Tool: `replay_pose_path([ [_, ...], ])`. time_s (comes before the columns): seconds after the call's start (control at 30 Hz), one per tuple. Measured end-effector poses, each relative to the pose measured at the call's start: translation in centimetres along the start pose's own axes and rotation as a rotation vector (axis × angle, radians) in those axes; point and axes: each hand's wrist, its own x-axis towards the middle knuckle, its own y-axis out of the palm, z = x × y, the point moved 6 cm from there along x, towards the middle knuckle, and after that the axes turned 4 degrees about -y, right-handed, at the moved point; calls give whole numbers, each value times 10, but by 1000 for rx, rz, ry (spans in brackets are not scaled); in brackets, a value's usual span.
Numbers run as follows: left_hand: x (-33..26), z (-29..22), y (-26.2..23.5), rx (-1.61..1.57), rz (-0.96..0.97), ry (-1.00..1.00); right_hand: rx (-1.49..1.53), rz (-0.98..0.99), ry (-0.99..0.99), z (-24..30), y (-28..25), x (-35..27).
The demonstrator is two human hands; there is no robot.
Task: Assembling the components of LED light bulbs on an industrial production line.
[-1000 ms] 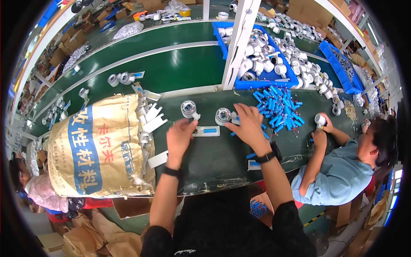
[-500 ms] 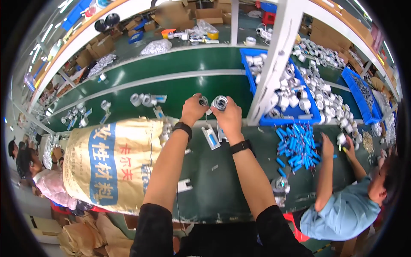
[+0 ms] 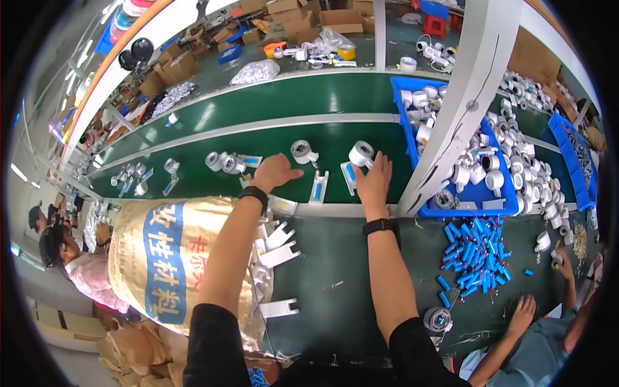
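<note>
Two white camera-style housings (image 3: 301, 152) were in your grip half a second ago; now they're sitting on the green belt (image 3: 333, 155) just ahead of and between your hands, so that pair's set down. Your left hand (image 3: 276, 173) has let go, empty. Your right hand (image 3: 374, 184) looks opened by the right-hand housing (image 3: 362, 153), can't tell if it's touching. White trays with blue cells (image 3: 318, 187) lie between them.

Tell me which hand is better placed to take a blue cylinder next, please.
Likely the right hand: it is nearer the pile of blue cylinders, while the left hand would reach farther.
</note>
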Motion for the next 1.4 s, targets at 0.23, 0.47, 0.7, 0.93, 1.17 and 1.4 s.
replay_pose_path([
  [0.23, -75, 8, 29, 187, 261, 208, 404, 322, -89, 84, -151, 7],
  [0.47, -96, 5, 9, 174, 27, 382, 373, 292, -108, 87, -318, -37],
  [0.7, -300, -111, -78, -118, -147, 747, 157, 302, 111, 0, -422, -143],
  [0.93, -413, -83, 5, -148, 122, 583, -92, 380, 141, -62, -410, -231],
  [1.17, -430, -135, -17, -72, 132, 606, -81, 466, 83, -80, -361, -223],
  [1.4, -372, -217, 41, -327, 166, 578, 81, 339, -148, -36, -340, -189],
])
